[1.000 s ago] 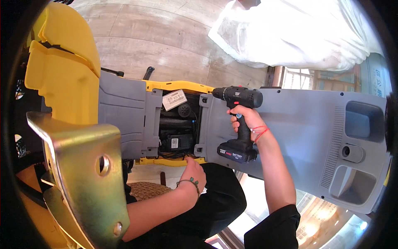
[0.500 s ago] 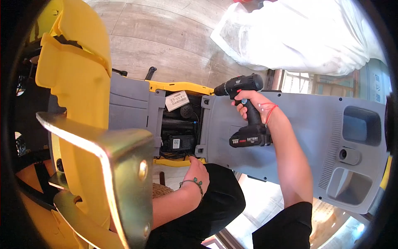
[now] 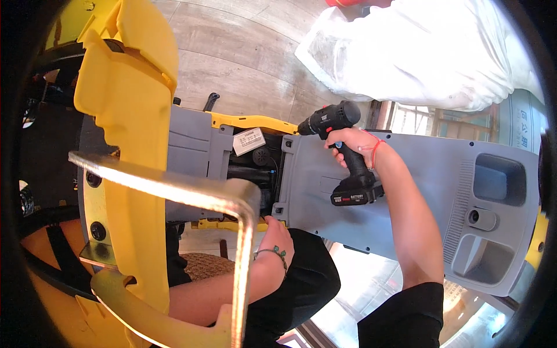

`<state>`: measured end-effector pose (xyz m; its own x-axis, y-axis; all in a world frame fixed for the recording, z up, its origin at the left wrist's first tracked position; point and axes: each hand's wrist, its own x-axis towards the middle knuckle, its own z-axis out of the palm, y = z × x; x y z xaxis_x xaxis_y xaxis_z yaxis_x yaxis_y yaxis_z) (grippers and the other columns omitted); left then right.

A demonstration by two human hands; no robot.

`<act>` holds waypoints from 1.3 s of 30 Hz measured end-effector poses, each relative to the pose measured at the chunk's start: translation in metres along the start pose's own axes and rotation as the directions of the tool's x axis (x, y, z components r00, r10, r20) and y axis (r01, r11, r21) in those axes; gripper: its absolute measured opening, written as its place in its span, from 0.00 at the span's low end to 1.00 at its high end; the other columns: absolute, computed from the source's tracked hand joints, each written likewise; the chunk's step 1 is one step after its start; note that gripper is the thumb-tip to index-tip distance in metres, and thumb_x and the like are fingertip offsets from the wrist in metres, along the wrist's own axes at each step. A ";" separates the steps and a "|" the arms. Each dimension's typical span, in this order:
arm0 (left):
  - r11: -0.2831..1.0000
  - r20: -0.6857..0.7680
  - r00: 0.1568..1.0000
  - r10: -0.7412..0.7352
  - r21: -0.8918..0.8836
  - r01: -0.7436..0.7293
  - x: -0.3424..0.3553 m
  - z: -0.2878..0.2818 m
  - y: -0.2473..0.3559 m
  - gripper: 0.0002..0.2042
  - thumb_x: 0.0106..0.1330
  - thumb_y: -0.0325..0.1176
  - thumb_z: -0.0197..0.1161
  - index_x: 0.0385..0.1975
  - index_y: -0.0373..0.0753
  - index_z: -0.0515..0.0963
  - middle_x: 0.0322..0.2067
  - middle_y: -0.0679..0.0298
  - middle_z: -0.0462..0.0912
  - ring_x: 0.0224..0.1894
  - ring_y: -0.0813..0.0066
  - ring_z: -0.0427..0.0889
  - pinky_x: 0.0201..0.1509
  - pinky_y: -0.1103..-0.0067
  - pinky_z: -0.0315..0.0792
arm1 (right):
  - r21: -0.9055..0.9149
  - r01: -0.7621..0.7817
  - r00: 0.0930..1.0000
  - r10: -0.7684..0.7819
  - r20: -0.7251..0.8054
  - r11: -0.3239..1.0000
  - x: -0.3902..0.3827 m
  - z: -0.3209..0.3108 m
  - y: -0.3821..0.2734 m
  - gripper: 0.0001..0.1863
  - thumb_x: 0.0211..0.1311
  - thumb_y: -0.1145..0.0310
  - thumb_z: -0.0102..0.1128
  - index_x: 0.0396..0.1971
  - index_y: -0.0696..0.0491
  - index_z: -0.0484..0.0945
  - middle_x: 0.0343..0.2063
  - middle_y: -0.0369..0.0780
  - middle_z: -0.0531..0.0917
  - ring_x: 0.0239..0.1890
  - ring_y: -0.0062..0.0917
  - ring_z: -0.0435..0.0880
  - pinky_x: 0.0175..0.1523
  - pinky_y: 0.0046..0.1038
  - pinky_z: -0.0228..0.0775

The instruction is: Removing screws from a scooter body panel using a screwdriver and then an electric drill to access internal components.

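A black cordless drill (image 3: 356,184) is in my right hand (image 3: 354,145), my fingers wrapped round its grip, its nose at the right end of the far yellow side strip (image 3: 249,120). My left hand (image 3: 275,238) is at the near yellow strip (image 3: 226,224), fingers together, their tips partly hidden at the edge. Between the strips is an open dark compartment (image 3: 249,171) with cables and a white label (image 3: 248,141). A wide grey panel (image 3: 418,174) with two trays lies to its right, a smaller grey section (image 3: 188,139) to its left.
A brass-coloured metal bracket (image 3: 162,180) looms close at the left, in front of an upright yellow body panel (image 3: 139,110). A white plastic-wrapped bundle (image 3: 418,46) lies at the top right on the plank floor (image 3: 232,52). A woven seat (image 3: 206,264) shows below.
The view has shifted, so the bracket and yellow panel sit further right. The drill moved slightly up in view, still at the yellow strip. My left hand stays at the near strip.
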<state>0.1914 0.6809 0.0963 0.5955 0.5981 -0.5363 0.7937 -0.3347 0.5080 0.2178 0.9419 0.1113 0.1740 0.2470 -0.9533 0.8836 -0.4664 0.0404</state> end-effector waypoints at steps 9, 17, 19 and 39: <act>0.995 -0.023 1.000 0.014 -0.102 -0.017 -0.009 -0.012 -0.005 0.18 0.60 0.35 0.52 0.49 0.37 0.72 0.49 0.54 0.74 0.54 0.56 0.69 0.58 0.60 0.57 | 0.274 0.018 1.000 -0.014 -0.013 0.962 -0.001 0.020 0.007 0.13 0.50 0.63 0.60 0.25 0.56 0.70 0.17 0.37 0.73 0.22 0.27 0.78 0.25 0.27 0.74; 0.997 -0.136 0.990 -0.033 -0.075 0.023 -0.026 -0.020 -0.007 0.16 0.60 0.33 0.51 0.46 0.36 0.74 0.43 0.56 0.76 0.50 0.59 0.72 0.57 0.62 0.58 | 0.698 0.078 0.992 -0.128 0.019 0.711 -0.003 0.050 0.021 0.21 0.54 0.55 0.58 0.31 0.60 0.69 0.21 0.41 0.75 0.30 0.35 0.81 0.40 0.36 0.75; 0.996 -0.111 0.994 -0.015 -0.085 0.005 -0.025 -0.019 -0.007 0.16 0.60 0.33 0.50 0.46 0.36 0.74 0.44 0.56 0.76 0.51 0.59 0.71 0.57 0.61 0.58 | 0.708 0.113 0.988 -0.151 -0.009 0.697 0.000 0.048 0.024 0.21 0.53 0.54 0.58 0.30 0.60 0.70 0.21 0.41 0.76 0.30 0.35 0.81 0.40 0.36 0.75; 0.996 -0.029 0.999 0.037 -0.076 -0.039 -0.021 -0.016 -0.004 0.17 0.61 0.35 0.49 0.49 0.38 0.73 0.48 0.56 0.74 0.53 0.57 0.70 0.59 0.58 0.55 | 0.639 0.003 0.994 -0.070 0.079 0.769 0.010 0.033 0.044 0.09 0.43 0.68 0.59 0.24 0.55 0.71 0.15 0.34 0.71 0.14 0.20 0.70 0.23 0.26 0.67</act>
<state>0.1736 0.6815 0.1161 0.6204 0.6062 -0.4976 0.7583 -0.3016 0.5780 0.2441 0.8953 0.0939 0.0768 0.2113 -0.9744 0.4022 -0.9008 -0.1636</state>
